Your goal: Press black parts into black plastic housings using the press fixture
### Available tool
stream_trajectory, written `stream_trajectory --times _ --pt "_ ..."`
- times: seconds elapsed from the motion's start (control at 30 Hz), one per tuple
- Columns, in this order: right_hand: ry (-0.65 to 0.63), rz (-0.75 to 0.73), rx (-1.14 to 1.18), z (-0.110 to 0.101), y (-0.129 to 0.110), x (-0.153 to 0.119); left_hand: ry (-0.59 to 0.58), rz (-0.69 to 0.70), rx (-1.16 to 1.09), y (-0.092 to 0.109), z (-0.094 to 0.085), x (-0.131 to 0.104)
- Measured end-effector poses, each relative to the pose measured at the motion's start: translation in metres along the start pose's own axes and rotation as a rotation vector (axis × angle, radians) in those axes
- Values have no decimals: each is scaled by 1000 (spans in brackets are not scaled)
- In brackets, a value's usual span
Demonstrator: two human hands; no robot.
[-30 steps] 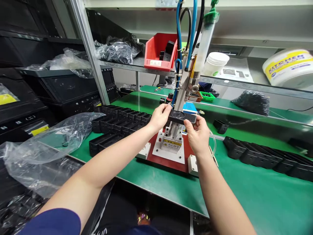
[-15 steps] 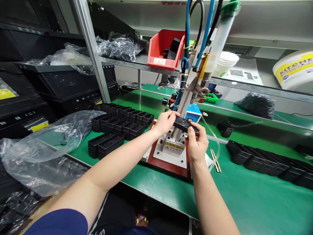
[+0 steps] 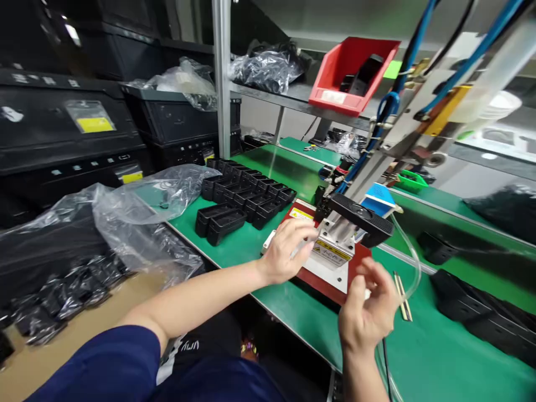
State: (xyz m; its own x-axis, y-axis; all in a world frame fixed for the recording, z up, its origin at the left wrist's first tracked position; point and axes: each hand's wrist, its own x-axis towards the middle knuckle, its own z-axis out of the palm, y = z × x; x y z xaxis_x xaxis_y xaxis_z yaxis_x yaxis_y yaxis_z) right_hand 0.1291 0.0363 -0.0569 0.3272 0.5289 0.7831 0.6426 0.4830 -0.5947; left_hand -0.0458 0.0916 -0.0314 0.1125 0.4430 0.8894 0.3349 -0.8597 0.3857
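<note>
A black rectangular speaker housing (image 3: 362, 215) with a round centre rests tilted on the metal fixture of the bench press (image 3: 333, 245), and neither hand is on it. Just left of the fixture is my left hand (image 3: 288, 251), empty, its thumb and fingers apart. My right hand (image 3: 371, 307) hovers in front of the red base (image 3: 358, 262), blurred, its fingers curled in. A small white bit shows between thumb and fingers; its kind is too unclear to name.
Rows of open black housings (image 3: 247, 192) stand on the green bench (image 3: 435, 357) at left; more black parts (image 3: 481, 312) line the right. Two thin sticks (image 3: 402, 296) and a clear tube (image 3: 412, 257) lie beside the press. A red bin (image 3: 322, 92) sits on the shelf.
Both hands have let go of the black speaker housing, which now sits on the fixture. My hands have come down and back towards me. The view has turned left.
</note>
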Motion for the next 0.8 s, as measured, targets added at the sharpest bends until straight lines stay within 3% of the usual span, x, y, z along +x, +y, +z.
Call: stream_trajectory --times 0.13,0.2,0.3,0.43,0.53,0.67,0.8 --pt "-597 8 58 3 7 -57 -31 -21 174 -10 -51 -71" --pt "-753 26 38 7 14 -71 0 -100 324 -23 -82 -91" --pt "-795 59 8 10 24 -74 91 -324 667 -51 -138 -101" --pt "-789 72 -16 11 29 -69 203 -606 970 -99 -219 -88" --pt "-788 63 -43 11 30 -68 87 -862 1067 -136 -266 -77" --pt "-799 54 -68 12 37 -70 -136 -1143 1104 -170 -292 -75" --pt "-785 48 -73 13 39 -70 -228 -1219 1139 -186 -292 -78"
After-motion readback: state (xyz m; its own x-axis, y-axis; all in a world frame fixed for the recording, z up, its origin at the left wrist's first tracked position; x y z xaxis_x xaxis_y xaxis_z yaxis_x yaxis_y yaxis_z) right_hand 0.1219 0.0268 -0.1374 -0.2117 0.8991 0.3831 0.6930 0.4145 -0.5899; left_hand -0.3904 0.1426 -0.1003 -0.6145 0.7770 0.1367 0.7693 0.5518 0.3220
